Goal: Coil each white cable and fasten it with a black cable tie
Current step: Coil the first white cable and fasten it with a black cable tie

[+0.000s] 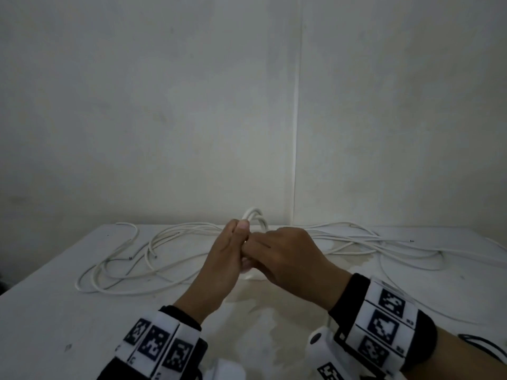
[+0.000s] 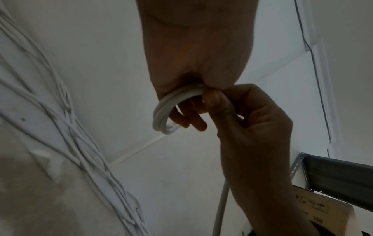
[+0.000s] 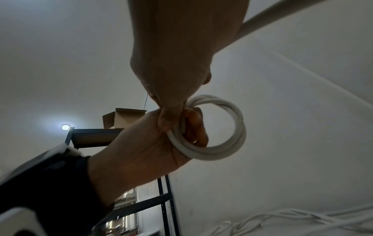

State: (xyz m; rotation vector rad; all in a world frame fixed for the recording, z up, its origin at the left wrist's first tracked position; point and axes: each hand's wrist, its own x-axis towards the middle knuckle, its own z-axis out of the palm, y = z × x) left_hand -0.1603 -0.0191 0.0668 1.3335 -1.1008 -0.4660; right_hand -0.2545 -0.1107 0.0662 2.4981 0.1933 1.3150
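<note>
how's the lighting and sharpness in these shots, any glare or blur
Head view: dim, flat light, soft but readable, the table edges bowed by the wide lens. Left wrist view: the left hand is dark against the pale wall. Right wrist view: a lamp flares, and the white coil is sharp while the near wristband blurs.

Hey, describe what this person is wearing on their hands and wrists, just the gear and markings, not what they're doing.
Both hands are bare: the left hand and right hand wear no gloves or rings that show. Each wrist carries a black cuff under a white band of rectangular panels printed with black-and-white square fiducial markers; the left wrist's band matches. A white rounded camera housing sits by the right wrist band.
</note>
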